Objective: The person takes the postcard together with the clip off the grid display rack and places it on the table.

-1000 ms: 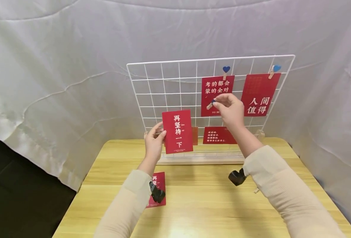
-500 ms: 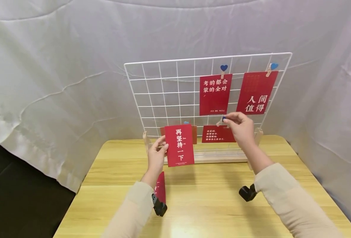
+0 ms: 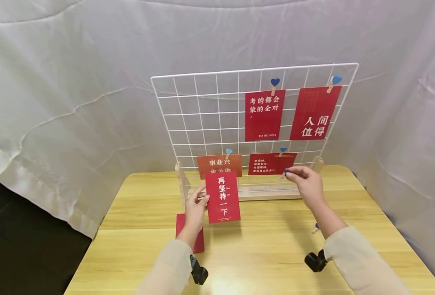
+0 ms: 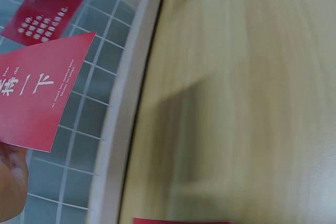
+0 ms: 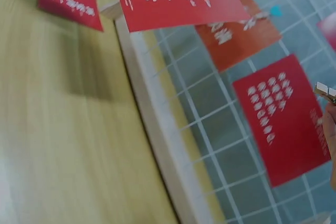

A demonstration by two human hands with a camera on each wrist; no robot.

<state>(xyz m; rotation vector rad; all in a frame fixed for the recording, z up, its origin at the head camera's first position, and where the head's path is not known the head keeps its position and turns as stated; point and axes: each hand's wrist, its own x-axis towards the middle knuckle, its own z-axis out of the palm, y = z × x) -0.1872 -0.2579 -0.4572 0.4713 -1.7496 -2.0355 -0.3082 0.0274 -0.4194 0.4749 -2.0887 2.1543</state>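
Observation:
My left hand pinches a red card with white characters by its left edge, thumb in front. The card stands upright before the grid, overlapping the lower part of an orange card. In the left wrist view the held card is apart from the grid bars. My right hand pinches a small wooden clothespin with a dark blue top. It is in front of the lower right corner of a horizontal red card, which a blue heart clothespin holds on the grid.
A white wire grid stands on wooden feet at the table's back. Two red cards, the middle one and the right one, hang there from heart clothespins. Another red card and a loose clothespin lie on the table.
Both hands have come down and nearer, the left with its red card, the right with its clothespin, which also went a little right. More of the orange card now shows.

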